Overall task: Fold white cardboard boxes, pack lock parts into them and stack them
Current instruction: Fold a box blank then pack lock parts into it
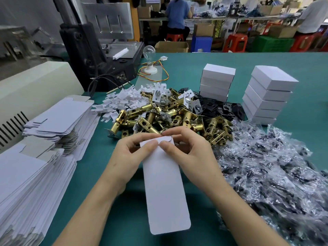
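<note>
1. Our white box blank [165, 189] is at six o'clock. Our left hand [132, 151] and right hand [190, 148] both pinch its far flap.
2. We should crease squarely along the score, thumbs close together.
3. Brass latches [168, 116] lie at twelve and the stacked boxes [216, 82] at one.

Left hand [132, 150] and right hand [190, 148] side by side, thumbs [150, 144] nearly touching, fingers [142, 136] curled in a pinch

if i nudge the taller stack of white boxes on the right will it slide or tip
Probably tips or sheds boxes: the right stack is tall, narrow and unevenly aligned, its top box twisted. A low push may slide it, smooth card on the flat table.
</note>
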